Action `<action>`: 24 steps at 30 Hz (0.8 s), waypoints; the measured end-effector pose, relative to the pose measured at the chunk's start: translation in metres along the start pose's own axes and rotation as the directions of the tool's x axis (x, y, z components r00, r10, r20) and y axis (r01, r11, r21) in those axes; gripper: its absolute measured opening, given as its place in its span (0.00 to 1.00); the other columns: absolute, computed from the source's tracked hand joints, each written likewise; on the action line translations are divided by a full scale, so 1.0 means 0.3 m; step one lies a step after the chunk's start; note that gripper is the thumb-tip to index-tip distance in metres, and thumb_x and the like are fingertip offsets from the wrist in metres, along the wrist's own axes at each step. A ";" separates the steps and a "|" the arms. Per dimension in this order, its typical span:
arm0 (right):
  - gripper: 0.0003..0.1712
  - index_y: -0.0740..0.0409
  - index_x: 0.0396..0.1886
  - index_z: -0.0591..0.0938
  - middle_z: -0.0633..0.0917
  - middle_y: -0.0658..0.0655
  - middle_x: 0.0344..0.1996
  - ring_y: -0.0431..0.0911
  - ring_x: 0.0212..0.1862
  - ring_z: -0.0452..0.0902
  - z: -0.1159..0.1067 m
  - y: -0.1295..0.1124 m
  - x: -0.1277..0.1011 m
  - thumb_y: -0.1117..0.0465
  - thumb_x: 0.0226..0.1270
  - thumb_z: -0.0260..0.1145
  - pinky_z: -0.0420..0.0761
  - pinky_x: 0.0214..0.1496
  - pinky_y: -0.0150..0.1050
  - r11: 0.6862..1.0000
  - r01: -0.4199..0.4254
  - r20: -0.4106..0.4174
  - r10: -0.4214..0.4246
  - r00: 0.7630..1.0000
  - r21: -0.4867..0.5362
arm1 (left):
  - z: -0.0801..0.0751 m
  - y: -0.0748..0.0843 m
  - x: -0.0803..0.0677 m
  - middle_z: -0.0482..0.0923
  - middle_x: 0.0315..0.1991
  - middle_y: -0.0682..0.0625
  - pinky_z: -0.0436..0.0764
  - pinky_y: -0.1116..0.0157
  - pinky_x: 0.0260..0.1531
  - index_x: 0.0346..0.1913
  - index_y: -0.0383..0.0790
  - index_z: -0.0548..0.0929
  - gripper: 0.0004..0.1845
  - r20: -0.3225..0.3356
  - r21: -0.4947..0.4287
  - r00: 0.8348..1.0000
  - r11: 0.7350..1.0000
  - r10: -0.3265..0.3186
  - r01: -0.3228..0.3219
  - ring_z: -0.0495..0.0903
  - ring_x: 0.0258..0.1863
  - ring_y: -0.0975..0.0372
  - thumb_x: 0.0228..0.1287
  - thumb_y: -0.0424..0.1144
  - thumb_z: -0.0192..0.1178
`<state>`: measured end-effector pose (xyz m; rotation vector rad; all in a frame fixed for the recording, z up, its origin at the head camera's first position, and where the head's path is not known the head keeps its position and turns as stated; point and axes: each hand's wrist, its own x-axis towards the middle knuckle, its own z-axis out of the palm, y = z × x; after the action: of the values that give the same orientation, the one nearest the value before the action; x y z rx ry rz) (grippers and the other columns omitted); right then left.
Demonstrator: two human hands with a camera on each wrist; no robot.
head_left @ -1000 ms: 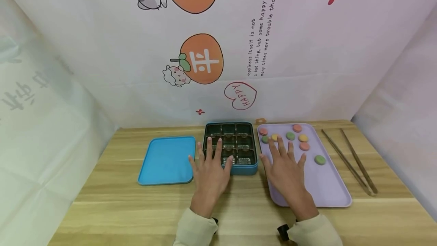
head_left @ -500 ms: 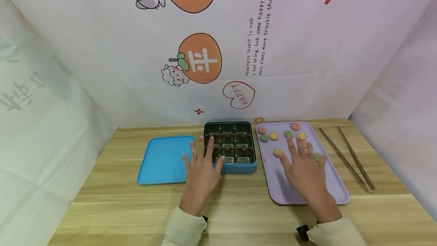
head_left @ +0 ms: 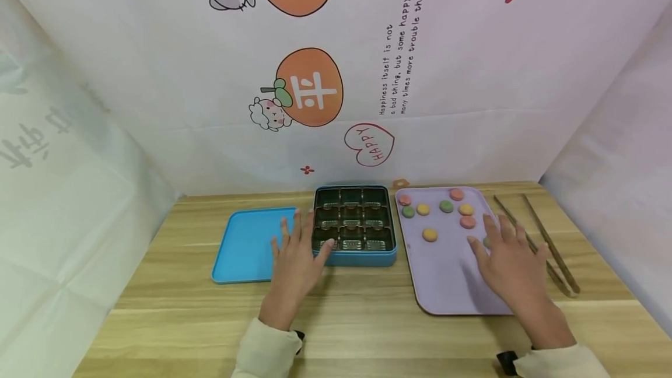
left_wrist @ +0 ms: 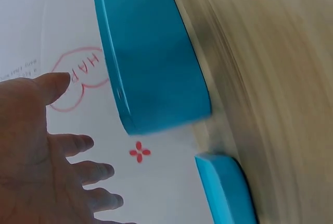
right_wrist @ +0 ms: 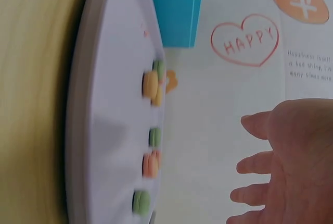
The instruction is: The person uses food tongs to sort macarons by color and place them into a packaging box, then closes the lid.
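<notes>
My left hand point(head_left: 295, 264) hovers with fingers spread between the blue lid point(head_left: 247, 247) and the blue box point(head_left: 362, 258), its fingers overlapping the lid's right edge in the head view. The box holds a dark divided insert point(head_left: 350, 216) with small compartments. Over the right side of the lilac tray point(head_left: 446, 284) my right hand point(head_left: 514, 264) is raised, fingers apart, holding nothing. Pink, yellow and green macarons lie on the tray, among them a yellow macaron point(head_left: 429, 234) and a pink macaron point(head_left: 468, 222). A green macaron point(right_wrist: 141, 202) is mostly hidden behind the right hand in the head view.
Metal tongs point(head_left: 553, 244) lie on the wooden table point(head_left: 367, 331) to the right of the tray, partly covered by the right hand. A white printed cloth point(head_left: 451, 150) stands behind the table, and more white sheeting closes in both sides.
My right hand has moved right across the tray, uncovering the yellow macarons and reaching the tongs' side. My left hand has shifted left, off the box toward the lid.
</notes>
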<state>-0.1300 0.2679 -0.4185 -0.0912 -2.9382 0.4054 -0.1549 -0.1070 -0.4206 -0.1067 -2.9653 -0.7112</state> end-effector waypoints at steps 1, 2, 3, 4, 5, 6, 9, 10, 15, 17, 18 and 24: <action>0.41 0.66 0.81 0.60 0.58 0.79 0.78 0.82 0.75 0.52 -0.008 0.016 -0.002 0.39 0.86 0.45 0.49 0.64 0.89 1.000 -0.009 0.005 0.009 1.000 0.001 | -0.003 -0.006 0.002 0.42 0.87 0.42 0.46 0.30 0.78 0.87 0.50 0.48 0.44 0.004 -0.008 1.000 1.000 -0.008 0.008 0.38 0.85 0.40 0.79 0.62 0.53; 0.42 0.67 0.82 0.59 0.57 0.79 0.78 0.82 0.75 0.51 -0.016 0.034 -0.004 0.39 0.86 0.44 0.48 0.64 0.89 1.000 -0.020 0.017 0.020 1.000 0.005 | -0.005 -0.013 0.005 0.42 0.86 0.42 0.46 0.30 0.78 0.87 0.49 0.49 0.44 0.005 -0.017 1.000 1.000 -0.014 0.014 0.38 0.85 0.40 0.79 0.62 0.54; 0.42 0.67 0.81 0.59 0.57 0.80 0.78 0.82 0.74 0.51 -0.024 0.052 -0.006 0.39 0.86 0.44 0.48 0.64 0.88 1.000 -0.030 0.024 0.030 0.999 0.003 | -0.006 -0.019 0.007 0.42 0.86 0.41 0.46 0.29 0.78 0.87 0.48 0.49 0.45 0.007 -0.029 1.000 0.999 -0.018 0.019 0.38 0.85 0.39 0.79 0.61 0.54; 0.43 0.68 0.81 0.58 0.56 0.80 0.78 0.82 0.74 0.51 -0.031 0.071 -0.007 0.39 0.86 0.43 0.50 0.63 0.88 0.999 -0.040 0.029 0.040 0.999 -0.003 | -0.008 -0.024 0.009 0.42 0.86 0.41 0.46 0.29 0.78 0.87 0.47 0.49 0.45 0.013 -0.040 1.000 0.999 -0.024 0.024 0.37 0.85 0.39 0.79 0.61 0.55; 0.42 0.69 0.81 0.59 0.57 0.81 0.77 0.83 0.73 0.52 -0.037 0.090 -0.008 0.39 0.86 0.43 0.52 0.62 0.88 0.999 -0.046 0.026 0.047 0.999 -0.011 | -0.009 -0.030 0.011 0.41 0.86 0.41 0.46 0.29 0.77 0.87 0.47 0.48 0.45 0.022 -0.053 0.999 0.998 -0.028 0.029 0.37 0.85 0.40 0.78 0.61 0.55; 0.42 0.69 0.80 0.59 0.58 0.82 0.76 0.83 0.72 0.54 -0.042 0.109 -0.009 0.39 0.86 0.43 0.55 0.61 0.87 0.998 -0.052 0.022 0.052 0.998 -0.023 | -0.010 -0.036 0.013 0.41 0.87 0.41 0.45 0.29 0.77 0.87 0.47 0.48 0.46 0.032 -0.067 0.999 0.997 -0.032 0.034 0.37 0.85 0.40 0.78 0.62 0.55; 0.43 0.71 0.79 0.59 0.59 0.84 0.74 0.84 0.70 0.56 -0.052 0.163 -0.006 0.39 0.86 0.43 0.59 0.59 0.85 0.997 -0.070 0.028 0.071 0.997 -0.036 | -0.010 -0.058 0.018 0.43 0.86 0.40 0.45 0.28 0.77 0.87 0.47 0.48 0.47 0.052 -0.104 0.998 0.993 -0.043 0.048 0.37 0.85 0.39 0.77 0.61 0.57; 0.43 0.72 0.79 0.59 0.59 0.85 0.74 0.84 0.70 0.57 -0.055 0.180 -0.005 0.39 0.86 0.42 0.60 0.59 0.84 0.996 -0.077 0.032 0.078 0.996 -0.037 | -0.009 -0.065 0.020 0.43 0.86 0.41 0.45 0.29 0.77 0.87 0.47 0.47 0.47 0.061 -0.116 0.997 0.992 -0.050 0.057 0.36 0.85 0.39 0.77 0.61 0.57; 0.45 0.78 0.77 0.57 0.59 0.89 0.70 0.86 0.66 0.58 -0.061 0.275 -0.010 0.39 0.86 0.42 0.64 0.60 0.83 0.995 -0.098 0.061 0.099 0.993 -0.021 | -0.005 -0.086 0.026 0.46 0.86 0.40 0.43 0.29 0.78 0.86 0.47 0.49 0.48 0.077 -0.178 0.995 0.982 -0.057 0.070 0.38 0.85 0.38 0.75 0.60 0.61; 0.46 0.81 0.77 0.56 0.60 0.90 0.69 0.87 0.65 0.58 -0.061 0.314 -0.012 0.40 0.86 0.42 0.65 0.59 0.82 0.995 -0.104 0.076 0.104 0.992 0.002 | -0.002 -0.087 0.030 0.47 0.86 0.40 0.44 0.30 0.78 0.86 0.47 0.51 0.48 0.075 -0.209 0.996 0.976 -0.052 0.066 0.39 0.85 0.38 0.74 0.58 0.63; 0.47 0.82 0.77 0.56 0.60 0.91 0.68 0.87 0.64 0.59 -0.060 0.332 -0.010 0.40 0.86 0.42 0.65 0.59 0.82 0.994 -0.109 0.085 0.107 0.991 0.018 | 0.001 -0.087 0.032 0.48 0.86 0.40 0.46 0.30 0.78 0.86 0.46 0.52 0.48 0.069 -0.227 0.996 0.972 -0.050 0.065 0.41 0.85 0.38 0.74 0.57 0.64; 0.49 0.85 0.75 0.57 0.65 0.91 0.64 0.88 0.60 0.63 -0.057 0.415 0.007 0.39 0.85 0.46 0.69 0.53 0.81 0.991 -0.126 0.129 0.119 0.984 0.046 | 0.021 -0.087 0.046 0.52 0.85 0.39 0.63 0.37 0.76 0.84 0.42 0.57 0.48 0.033 -0.360 0.998 0.931 -0.050 0.059 0.55 0.83 0.41 0.70 0.50 0.71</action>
<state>-0.1246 0.3921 -0.4361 -0.2496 -3.0528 0.5270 -0.1715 -0.1267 -0.4364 -0.0570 -2.8313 -1.2649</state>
